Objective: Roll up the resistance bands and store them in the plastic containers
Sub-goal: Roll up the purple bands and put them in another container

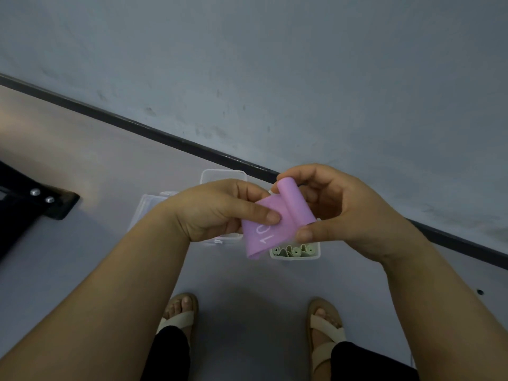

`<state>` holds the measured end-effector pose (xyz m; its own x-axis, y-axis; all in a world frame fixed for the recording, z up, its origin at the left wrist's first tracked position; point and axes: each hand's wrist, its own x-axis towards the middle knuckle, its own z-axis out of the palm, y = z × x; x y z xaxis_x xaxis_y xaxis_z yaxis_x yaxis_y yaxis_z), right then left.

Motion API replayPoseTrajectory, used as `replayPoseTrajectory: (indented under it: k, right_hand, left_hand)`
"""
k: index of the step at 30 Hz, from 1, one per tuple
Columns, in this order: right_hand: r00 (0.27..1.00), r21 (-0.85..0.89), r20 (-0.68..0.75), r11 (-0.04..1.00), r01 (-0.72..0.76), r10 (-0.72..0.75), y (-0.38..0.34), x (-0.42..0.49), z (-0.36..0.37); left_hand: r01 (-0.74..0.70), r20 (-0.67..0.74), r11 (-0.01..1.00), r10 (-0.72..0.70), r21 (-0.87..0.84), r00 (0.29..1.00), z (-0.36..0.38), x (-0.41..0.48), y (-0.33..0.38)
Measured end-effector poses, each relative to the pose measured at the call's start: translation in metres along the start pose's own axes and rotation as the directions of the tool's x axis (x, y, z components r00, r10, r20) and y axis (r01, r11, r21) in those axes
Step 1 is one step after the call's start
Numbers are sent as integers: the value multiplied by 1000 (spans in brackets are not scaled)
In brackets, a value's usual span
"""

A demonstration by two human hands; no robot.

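pink band (277, 215), between both hands (220, 207)

White "10" — upside down — on the pink resistance band (270, 224)

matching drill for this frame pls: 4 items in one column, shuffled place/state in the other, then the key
Items:
1. pink band
2. green rolled bands
3. clear container by the wall
4. sandals

States:
A. on the person's feet, at the bottom of the view
B. partly rolled, held between left hand and right hand
C. packed in a container on the floor
D. nothing visible inside, partly hidden behind the hands

Pairs: 1-B, 2-C, 3-D, 4-A
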<state>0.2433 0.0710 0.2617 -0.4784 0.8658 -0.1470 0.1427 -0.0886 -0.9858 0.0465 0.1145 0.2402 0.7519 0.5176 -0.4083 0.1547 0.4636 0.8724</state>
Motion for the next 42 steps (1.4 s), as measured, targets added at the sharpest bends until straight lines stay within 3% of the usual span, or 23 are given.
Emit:
replayPoseTrajectory:
  k: [4, 10, 16, 22, 28, 32, 36, 42]
  right_hand:
    - [997, -99, -73, 995, -6, -1, 2, 1, -1]
    - [994, -338, -113, 940, -39, 0, 0, 4, 3]
    - [996, -433, -86, 901, -32, -6, 1, 5, 5]
    - [999, -497, -52, 868, -14, -14, 3, 5, 9]
    - [997, -448, -69, 894, -1, -34, 3, 7, 11]
    - [994, -341, -100, 940, 11, -49, 0, 6, 12]
    - [993, -256, -117, 967, -12, -19, -1, 6, 11]
    - [993, -360, -111, 933, -14, -28, 2, 7, 9]
  left_hand:
    - [9, -58, 997, -13, -71, 998, 4, 1, 0]
    - [2, -112, 1000, -3, -5, 994, 5, 2, -4]
    - [84, -236, 995, -70, 48, 969, 8, 2, -4]
    - [94, -238, 995, -83, 37, 968, 7, 2, -2]
    - [141, -234, 988, -123, 59, 964, 7, 3, -2]
    - [75, -193, 997, -67, 37, 979, 7, 3, -1]
    - [48, -239, 997, -31, 67, 971, 8, 2, 1]
    - [91, -286, 996, -82, 20, 955, 6, 3, 0]
